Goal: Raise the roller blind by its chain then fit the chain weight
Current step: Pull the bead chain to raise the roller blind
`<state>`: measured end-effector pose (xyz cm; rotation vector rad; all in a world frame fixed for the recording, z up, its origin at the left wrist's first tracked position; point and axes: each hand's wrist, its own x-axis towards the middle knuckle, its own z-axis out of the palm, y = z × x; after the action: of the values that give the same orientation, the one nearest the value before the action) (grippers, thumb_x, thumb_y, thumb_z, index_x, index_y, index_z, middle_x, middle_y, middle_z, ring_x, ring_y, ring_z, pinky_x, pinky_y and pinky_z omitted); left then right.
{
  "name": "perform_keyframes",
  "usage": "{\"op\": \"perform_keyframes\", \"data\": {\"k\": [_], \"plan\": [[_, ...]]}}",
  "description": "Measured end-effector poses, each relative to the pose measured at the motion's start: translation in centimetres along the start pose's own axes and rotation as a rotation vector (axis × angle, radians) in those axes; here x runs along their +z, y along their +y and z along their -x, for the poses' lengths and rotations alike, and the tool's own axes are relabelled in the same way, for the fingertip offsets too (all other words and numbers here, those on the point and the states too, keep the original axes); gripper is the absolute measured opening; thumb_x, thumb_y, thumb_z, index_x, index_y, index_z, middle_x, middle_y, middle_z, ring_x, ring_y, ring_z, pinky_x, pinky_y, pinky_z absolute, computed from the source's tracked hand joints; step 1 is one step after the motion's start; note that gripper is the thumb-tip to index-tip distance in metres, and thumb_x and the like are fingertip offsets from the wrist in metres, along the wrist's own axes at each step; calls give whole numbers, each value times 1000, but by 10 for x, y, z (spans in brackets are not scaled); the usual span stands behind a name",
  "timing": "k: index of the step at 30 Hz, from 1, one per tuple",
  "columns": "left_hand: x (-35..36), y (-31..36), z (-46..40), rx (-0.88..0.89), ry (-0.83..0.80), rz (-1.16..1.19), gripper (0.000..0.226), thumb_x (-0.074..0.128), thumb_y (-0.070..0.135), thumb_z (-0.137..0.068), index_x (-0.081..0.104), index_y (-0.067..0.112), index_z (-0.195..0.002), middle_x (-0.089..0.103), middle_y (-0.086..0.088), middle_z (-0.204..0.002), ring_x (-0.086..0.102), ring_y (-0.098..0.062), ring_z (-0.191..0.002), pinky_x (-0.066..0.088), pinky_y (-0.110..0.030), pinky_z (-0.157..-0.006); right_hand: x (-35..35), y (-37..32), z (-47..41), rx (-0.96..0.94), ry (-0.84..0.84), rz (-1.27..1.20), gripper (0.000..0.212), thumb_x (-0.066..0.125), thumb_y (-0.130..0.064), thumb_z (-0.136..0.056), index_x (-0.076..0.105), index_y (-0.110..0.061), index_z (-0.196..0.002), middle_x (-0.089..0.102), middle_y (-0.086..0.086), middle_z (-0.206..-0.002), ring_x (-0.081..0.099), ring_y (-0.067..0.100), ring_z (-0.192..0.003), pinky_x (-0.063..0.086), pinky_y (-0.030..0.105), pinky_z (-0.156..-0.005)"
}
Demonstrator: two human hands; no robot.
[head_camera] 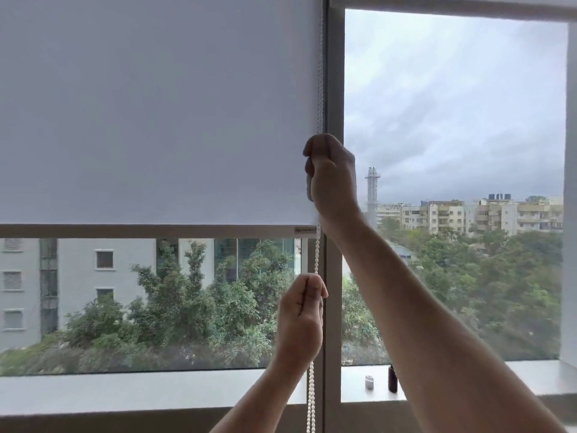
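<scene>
Gripping the white beaded plastic chain [317, 254] at two heights: right hand [332, 179] closed around it higher up, beside the grey window mullion [334, 89]; left hand [301, 317] closed on it lower down, fingers curled. Chain running vertically along the right edge of the pale grey fabric roller blind [156, 114], bottom rail [150, 231] partway down the left pane. On the far sill [156, 392], right of the mullion: small silver cylinder [369, 382] near a dark bottle [392, 379].

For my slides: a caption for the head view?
Both hands, right hand above left hand, grip the bead chain beside a half-raised roller blind.
</scene>
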<state>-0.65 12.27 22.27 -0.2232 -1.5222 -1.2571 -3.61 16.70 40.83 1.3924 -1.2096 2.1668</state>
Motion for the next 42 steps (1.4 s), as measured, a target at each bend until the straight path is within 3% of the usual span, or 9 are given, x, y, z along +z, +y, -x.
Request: {"op": "perform_keyframes", "data": {"k": [4, 10, 16, 19, 23, 29, 34, 37, 42], "plan": [[-10, -9, 3, -116, -122, 83, 36, 47, 37, -96, 61, 23, -66, 37, 9, -47, 29, -7, -40, 25, -20, -37, -10, 12, 16, -75, 9, -5, 41, 41, -17, -102, 57, -31, -67, 42, -14, -52, 33, 6, -49, 26, 23, -44], [-18, 8, -44, 0, 169, -81, 46, 33, 36, -105, 67, 13, -84, 60, 2, -60, 54, -16, -56, 46, -29, -54, -16, 21, 36, -182, 67, 173, 37, 41, -16, -104, 51, -28, -71, 45, -15, -54, 36, 3, -51, 29, 24, -49], [-7, 72, -107, 149, 88, -139, 29, 40, 30, -105, 62, 13, -96, 61, 2, -70, 58, -15, -65, 50, -24, -58, -17, 57, 81, -143, 1, 215, 36, 42, -8, -105, 49, -22, -72, 52, -20, -61, 43, 1, -54, 32, 13, -52], [9, 103, -133, 150, 0, -83, 24, 41, 31, -105, 58, 15, -98, 59, -1, -73, 56, -16, -66, 48, -23, -54, -20, 72, 98, -117, 3, 187, 32, 42, -11, -104, 49, -10, -72, 44, -14, -60, 35, 3, -56, 29, 20, -51], [32, 125, -153, -28, 16, -22, 32, 39, 33, -106, 60, 16, -89, 45, 2, -59, 41, -10, -47, 36, -22, -41, -21, 76, 104, -127, -6, 153, 30, 41, -18, -101, 48, -13, -73, 43, -12, -61, 35, 5, -57, 29, 24, -51], [57, 120, -137, 92, 151, -120, 43, 42, 30, -104, 52, 22, -63, 43, 13, -44, 42, -16, -52, 40, -41, -56, -54, 79, 87, 105, -177, -52, 33, 46, -31, -98, 57, -27, -67, 40, -7, -55, 30, 9, -46, 27, 22, -43], [51, 83, -107, 101, 143, -146, 39, 43, 24, -105, 58, 19, -69, 53, 12, -51, 46, 2, -45, 42, -21, -51, -72, 56, 48, 197, -138, -67, 49, 40, -57, -99, 73, -21, -98, 68, 11, -76, 65, 20, -62, 53, 29, -53], [48, 66, -89, 111, 126, -149, 46, 42, 19, -105, 61, 32, -65, 58, 21, -53, 50, 4, -48, 44, -20, -51, -70, 31, 15, 176, -112, -57, 52, 31, -51, -103, 71, -18, -102, 72, -1, -73, 69, 12, -65, 54, 23, -55], [39, 54, -85, 136, 154, -200, 42, 42, 16, -105, 51, 23, -64, 44, 11, -51, 35, -8, -49, 27, -28, -48, -46, -14, -25, 208, -213, -173, 40, 32, -35, -108, 65, -12, -106, 71, 3, -75, 68, 15, -62, 54, 28, -52]]}}
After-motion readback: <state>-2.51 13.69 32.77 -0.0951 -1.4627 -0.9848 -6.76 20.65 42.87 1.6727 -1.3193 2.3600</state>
